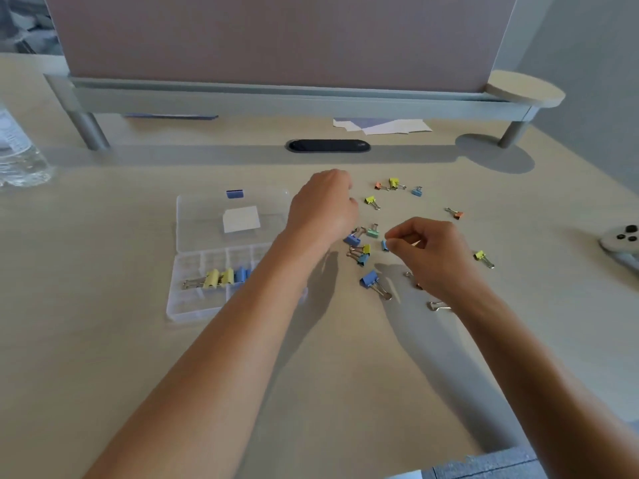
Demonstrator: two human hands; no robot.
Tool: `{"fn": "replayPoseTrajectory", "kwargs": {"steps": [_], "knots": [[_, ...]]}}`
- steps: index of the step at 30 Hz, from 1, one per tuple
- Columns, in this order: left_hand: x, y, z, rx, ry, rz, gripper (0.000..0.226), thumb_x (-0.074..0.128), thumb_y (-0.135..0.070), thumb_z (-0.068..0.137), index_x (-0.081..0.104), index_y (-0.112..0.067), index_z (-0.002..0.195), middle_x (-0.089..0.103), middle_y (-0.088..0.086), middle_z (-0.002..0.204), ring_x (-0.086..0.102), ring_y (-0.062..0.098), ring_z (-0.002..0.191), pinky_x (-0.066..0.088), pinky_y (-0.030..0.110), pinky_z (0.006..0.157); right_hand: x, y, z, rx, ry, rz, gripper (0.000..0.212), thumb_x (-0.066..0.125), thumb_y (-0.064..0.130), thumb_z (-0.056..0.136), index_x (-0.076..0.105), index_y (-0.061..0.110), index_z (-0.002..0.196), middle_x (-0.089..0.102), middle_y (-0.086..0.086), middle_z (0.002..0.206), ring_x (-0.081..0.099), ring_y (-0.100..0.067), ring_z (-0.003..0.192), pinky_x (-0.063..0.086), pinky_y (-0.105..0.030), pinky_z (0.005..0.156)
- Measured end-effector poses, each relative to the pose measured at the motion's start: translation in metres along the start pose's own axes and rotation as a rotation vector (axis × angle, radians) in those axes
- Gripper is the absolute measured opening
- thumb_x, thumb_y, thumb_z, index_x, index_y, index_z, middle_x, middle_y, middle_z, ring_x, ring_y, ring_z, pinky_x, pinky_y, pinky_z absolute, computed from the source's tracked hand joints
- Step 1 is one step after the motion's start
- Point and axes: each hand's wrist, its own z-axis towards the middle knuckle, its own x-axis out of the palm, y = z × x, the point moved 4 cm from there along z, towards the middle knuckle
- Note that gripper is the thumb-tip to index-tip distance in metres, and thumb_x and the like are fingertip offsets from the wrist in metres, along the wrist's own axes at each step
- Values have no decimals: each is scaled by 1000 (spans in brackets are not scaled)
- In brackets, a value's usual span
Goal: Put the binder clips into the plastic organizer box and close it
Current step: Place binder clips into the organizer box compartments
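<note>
A clear plastic organizer box lies open on the desk at centre left, its lid folded back. Yellow and blue binder clips sit in one of its compartments. Several loose coloured binder clips are scattered to the right of the box. My left hand hovers with curled fingers over the clips near a blue one; what it holds is hidden. My right hand pinches a small light-blue clip between thumb and fingertips.
A raised monitor shelf on legs spans the back of the desk, with papers and a black cable grommet beneath. A water bottle stands at far left. A white controller lies at the right edge.
</note>
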Motion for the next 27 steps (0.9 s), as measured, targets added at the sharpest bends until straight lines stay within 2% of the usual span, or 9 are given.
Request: {"fn": "replayPoseTrajectory", "kwargs": {"steps": [4,6,8,12,16,20,24,27], "knots": [[15,10,39,27,102,190,35,52,3,84,64,-8,116,61,11,123,58,32,111,53,44,90,6,-1,14,-23,21,-79,4,72,24,94,76,24,95,72,9,86,59,-9,61,42,-13,47],[22,15,49,82,163,281,24,54,1,82,61,-9,103,61,12,123,57,33,111,53,43,89,13,-1,17,-24,43,-143,8,73,30,92,76,24,97,72,9,89,60,-8,66,44,-17,51],[27,17,57,144,221,335,21,56,-2,80,57,-19,93,62,12,120,58,34,109,55,43,86,21,0,19,-38,61,-225,16,72,34,91,75,26,104,71,11,92,62,-10,79,44,-25,62],[33,22,66,193,256,354,30,53,-9,82,72,-16,104,65,9,110,60,35,98,54,38,75,36,9,24,-84,49,-361,28,70,41,91,74,26,115,69,7,103,64,-16,93,52,-32,72],[34,22,69,231,218,332,35,51,-10,82,74,-23,106,66,4,110,59,32,97,48,33,71,50,17,27,-120,20,-439,28,68,39,89,74,25,112,67,1,105,62,-22,96,48,-32,68],[36,26,70,261,177,320,30,54,-8,81,74,-25,93,65,-1,103,59,27,99,42,33,69,58,23,28,-130,-1,-528,24,65,37,89,72,23,107,65,-1,105,61,-24,96,45,-32,67],[32,31,75,234,131,266,26,55,-8,84,75,-21,95,67,4,103,58,31,96,41,32,71,62,28,30,-201,-7,-618,20,59,30,95,71,19,107,65,-2,107,62,-26,97,51,-34,70],[28,31,76,232,80,233,22,55,-12,91,74,-18,98,66,7,105,58,30,94,45,35,75,65,30,30,-273,17,-681,21,55,27,98,69,17,110,65,-3,107,61,-27,100,51,-35,70]]}}
